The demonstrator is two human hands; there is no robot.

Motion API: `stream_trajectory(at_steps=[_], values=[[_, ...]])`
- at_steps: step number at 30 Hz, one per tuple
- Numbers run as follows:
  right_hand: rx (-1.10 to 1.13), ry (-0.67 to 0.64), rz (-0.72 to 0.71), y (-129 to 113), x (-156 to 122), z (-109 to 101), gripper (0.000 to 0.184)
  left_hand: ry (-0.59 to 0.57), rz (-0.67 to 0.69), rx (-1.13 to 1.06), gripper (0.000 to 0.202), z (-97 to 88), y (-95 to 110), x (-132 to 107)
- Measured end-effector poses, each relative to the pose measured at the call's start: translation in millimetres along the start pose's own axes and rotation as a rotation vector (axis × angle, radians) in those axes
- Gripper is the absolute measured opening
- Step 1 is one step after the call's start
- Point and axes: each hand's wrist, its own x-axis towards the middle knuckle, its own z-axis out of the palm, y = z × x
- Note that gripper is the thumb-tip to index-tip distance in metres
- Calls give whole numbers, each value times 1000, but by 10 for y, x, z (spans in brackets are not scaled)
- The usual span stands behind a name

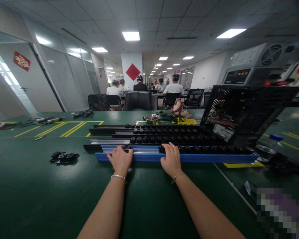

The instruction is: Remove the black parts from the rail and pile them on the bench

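Resting flat on a blue rail, hands span a green office table.

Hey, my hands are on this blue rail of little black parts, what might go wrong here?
The left hand and right hand rest on the long blue rail; a shove might slide it and spill its small black parts. Its right end lies near the open black computer case and may bump it.
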Motion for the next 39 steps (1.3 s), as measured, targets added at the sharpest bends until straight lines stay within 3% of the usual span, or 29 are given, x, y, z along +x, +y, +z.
stream_trajectory(at_steps=[12,22,39], values=[[-48,-80,-25,-21,-5,-62,48,7,17,24,49,-19,-31,31],[-32,-74,-27,-30,-12,-53,39,35,49,80,48,-71,-194,97],[-33,-94,-46,-57,-20,-68,32,-19,15,54,45,-117,-161,84]])
